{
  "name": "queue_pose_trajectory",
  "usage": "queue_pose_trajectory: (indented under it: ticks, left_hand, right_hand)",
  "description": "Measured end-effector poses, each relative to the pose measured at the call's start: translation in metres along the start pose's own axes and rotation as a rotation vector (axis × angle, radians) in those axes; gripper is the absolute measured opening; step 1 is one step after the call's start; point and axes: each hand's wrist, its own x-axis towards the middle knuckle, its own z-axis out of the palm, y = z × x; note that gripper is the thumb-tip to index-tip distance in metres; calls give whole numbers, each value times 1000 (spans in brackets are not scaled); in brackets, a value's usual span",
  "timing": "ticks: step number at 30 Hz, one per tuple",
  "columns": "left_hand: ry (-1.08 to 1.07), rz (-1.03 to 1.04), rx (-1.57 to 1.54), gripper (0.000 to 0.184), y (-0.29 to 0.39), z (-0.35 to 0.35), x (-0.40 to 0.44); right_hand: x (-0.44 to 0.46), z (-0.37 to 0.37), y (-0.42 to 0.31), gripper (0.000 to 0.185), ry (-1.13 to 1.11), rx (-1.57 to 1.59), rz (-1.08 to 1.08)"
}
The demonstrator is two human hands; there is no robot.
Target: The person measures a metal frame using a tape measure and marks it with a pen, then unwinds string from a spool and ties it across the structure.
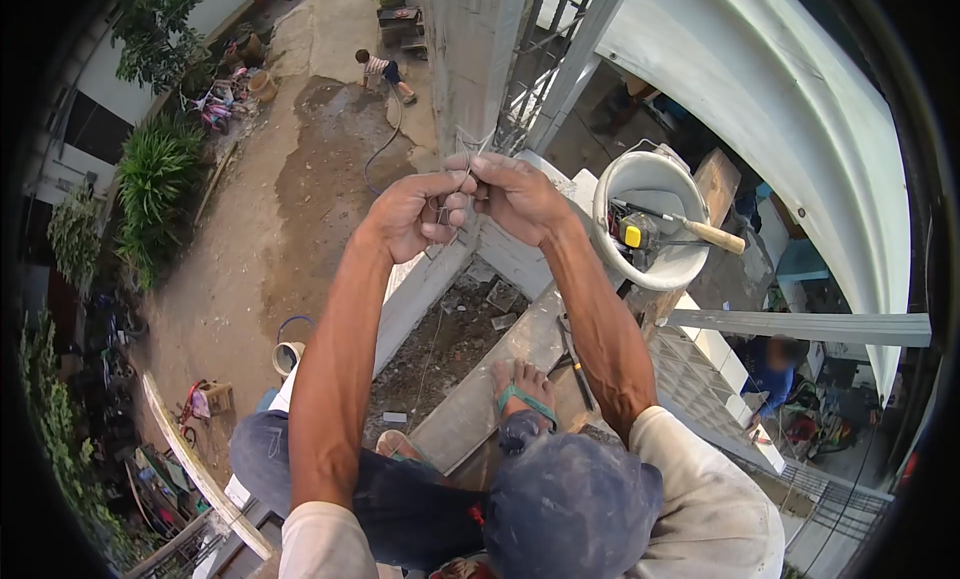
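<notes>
Both my hands meet at the foot of a pale column (470,59), high in the middle of the view. My left hand (415,214) has its fingers curled in a pinch on a thin string (440,314), which hangs down below it. My right hand (520,194) pinches the same thin string near its knotted part, thumb and forefinger together. The fingertips of the two hands nearly touch. Whether it is string or fine wire is hard to tell.
A white bucket (650,219) with a tape measure and a wooden-handled tool stands at right. Pliers (575,364) lie on a plank (490,379) by my feet. A child (385,74) is on the ground far below; another person (770,374) is at lower right.
</notes>
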Motion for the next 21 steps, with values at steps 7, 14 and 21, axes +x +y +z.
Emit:
queue_pose_trajectory:
  ticks: [7, 14, 21]
  left_hand:
    - [92, 65, 333, 27, 7, -3, -8]
    - [110, 331, 598, 51, 5, 4, -11]
    - [226, 574, 557, 41, -23, 13, 5]
  right_hand:
    - [8, -1, 18, 26, 158, 92, -47]
    - [15, 6, 25, 25, 335, 70, -68]
    - [18, 11, 27, 35, 387, 110, -163]
